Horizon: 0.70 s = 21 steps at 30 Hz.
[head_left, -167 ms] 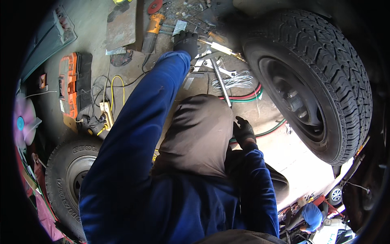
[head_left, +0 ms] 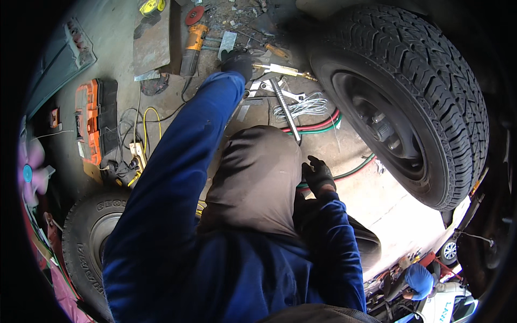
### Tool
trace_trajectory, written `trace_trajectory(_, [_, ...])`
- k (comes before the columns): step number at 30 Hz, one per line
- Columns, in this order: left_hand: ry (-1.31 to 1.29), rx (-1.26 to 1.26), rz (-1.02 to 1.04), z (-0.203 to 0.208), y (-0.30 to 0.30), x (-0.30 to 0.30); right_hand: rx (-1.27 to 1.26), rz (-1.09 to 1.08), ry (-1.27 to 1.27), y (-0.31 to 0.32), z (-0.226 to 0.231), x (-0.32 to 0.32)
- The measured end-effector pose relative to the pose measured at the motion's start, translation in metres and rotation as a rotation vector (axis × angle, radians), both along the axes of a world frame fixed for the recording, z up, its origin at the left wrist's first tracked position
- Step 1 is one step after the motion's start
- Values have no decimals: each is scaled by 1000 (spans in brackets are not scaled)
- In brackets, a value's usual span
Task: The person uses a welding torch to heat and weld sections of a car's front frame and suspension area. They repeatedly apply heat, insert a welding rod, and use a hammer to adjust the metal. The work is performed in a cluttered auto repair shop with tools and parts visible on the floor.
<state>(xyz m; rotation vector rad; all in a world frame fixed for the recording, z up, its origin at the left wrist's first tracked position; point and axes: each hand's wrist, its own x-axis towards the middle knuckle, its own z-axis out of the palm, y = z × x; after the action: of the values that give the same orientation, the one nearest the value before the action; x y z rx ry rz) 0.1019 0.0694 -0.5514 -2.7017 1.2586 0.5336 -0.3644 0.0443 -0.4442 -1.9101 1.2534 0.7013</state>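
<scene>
Left hand (head_left: 237,63) gloved, fingers curled around brass torch (head_left: 280,69); keep grip firm. Right hand (head_left: 318,175) loosely curled, holding nothing.

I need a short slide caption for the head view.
Gloved left hand reaches a brass torch beside a car wheel.

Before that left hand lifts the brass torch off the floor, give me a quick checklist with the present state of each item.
1. Left hand on the brass torch: ok, the gloved hand is at its handle end.
2. Grip closed: cannot tell, the glove hides the fingers.
3. Right hand free: ok, gloved, holding nothing visible.
4. Red and green hoses free of tangles: cannot tell, they run behind the knee.
5. Clutter near the torch: not ok, metal bar and wire coil lie close.
6. Tyre clear of the torch tip: ok, apart.
</scene>
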Motion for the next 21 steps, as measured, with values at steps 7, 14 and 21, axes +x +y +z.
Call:
trace_trajectory(7, [41,-351,-45,17,109,-3,-186,-22,-317,-24,22,33])
trace_trajectory(14, [-166,-534,-72,108,205,28,-613,121,-376,-54,49,79])
trace_trajectory(21, [-299,-612,-232,221,225,40,-828,495,-655,-47,95,158])
